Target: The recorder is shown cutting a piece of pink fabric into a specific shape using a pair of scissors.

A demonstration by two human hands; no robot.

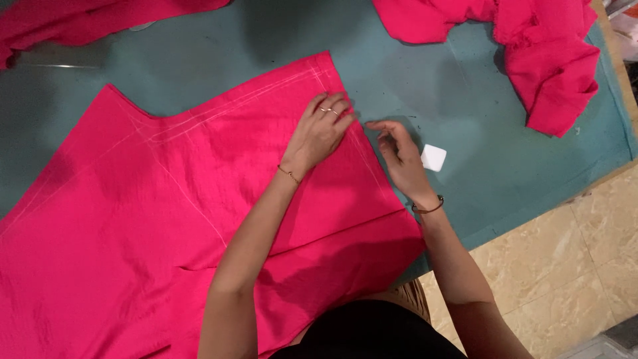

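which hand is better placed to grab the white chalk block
Right. The right hand hovers at the pink fabric's edge, right beside the white chalk block. The left hand lies flat on the fabric, farther away.

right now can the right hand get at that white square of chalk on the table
Probably yes: the right hand lies just beside the white chalk square on the teal table cover, with nothing between them.

No packages, labels, signs or screens appear in the head view.
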